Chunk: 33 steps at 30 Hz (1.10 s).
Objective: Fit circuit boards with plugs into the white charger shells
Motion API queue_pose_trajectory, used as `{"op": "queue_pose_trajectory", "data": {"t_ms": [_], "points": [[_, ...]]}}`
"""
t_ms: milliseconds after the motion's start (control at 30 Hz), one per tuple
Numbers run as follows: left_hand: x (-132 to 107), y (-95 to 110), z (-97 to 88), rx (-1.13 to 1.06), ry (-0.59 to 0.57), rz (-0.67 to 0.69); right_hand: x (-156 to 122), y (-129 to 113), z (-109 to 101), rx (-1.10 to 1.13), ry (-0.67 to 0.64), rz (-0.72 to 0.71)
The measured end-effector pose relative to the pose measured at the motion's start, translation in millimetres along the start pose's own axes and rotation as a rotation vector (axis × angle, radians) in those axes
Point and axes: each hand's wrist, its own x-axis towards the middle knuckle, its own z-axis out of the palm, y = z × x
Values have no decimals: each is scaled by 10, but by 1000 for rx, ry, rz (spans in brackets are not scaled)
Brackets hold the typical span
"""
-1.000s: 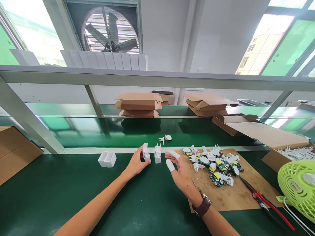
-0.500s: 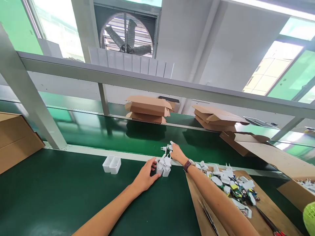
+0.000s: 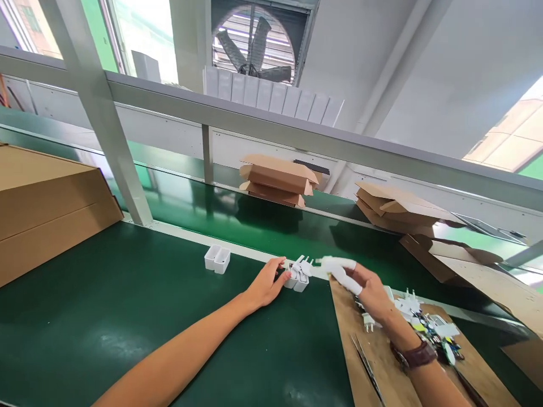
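Observation:
My left hand curves round the left side of a pair of small white plastic housings, its thumb against them. White plug pieces with pins stick up out of these housings. To the right, my right hand wears white finger covers on thumb and index finger. Their tips come together at a small pale piece, too small to make out. Another pair of white housings, with open tops, stands farther left on the green work surface.
Brown cardboard at right carries tweezers, a heap of white plug parts and circuit boards, and a dark-handled tool. A large carton stands left. Folded cartons lie beyond a pale rail.
My right hand has drawn back to the right from behind the filled housings. My left hand stays beside them, its thumb now higher. The camera view has turned.

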Motion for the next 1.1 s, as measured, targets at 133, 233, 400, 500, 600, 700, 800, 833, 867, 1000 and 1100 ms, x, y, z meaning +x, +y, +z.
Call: {"op": "queue_pose_trajectory", "data": {"t_ms": [133,233,400,500,600,700,800,833,867,1000,1100], "points": [[12,47,-107,68,108,96,-442,-92,333,-110,-409,51],[16,94,-273,141,183,147,-547,-29,598,-296,-429,59],[-72,105,-868,322,263,203,-645,-24,724,-648,-376,54],[-177,15,-1327,660,350,255,-725,-82,786,-705,-422,36],[-266,-115,-1680,922,290,207,-736,-101,896,-716,-443,-27],[-293,-215,-1820,997,172,206,-704,-61,1000,-642,-416,-135],[-286,-206,-1718,952,100,278,-722,-1,1096,-536,-331,-201],[-288,-170,-1635,899,63,305,-743,16,1128,-524,-305,-198],[-297,-120,-1534,826,14,326,-767,30,1159,-525,-286,-191],[-367,148,-1062,499,-251,326,-849,79,1217,-508,-293,-170],[-406,291,-806,368,-327,298,-881,117,1173,-431,-284,-151]]}}
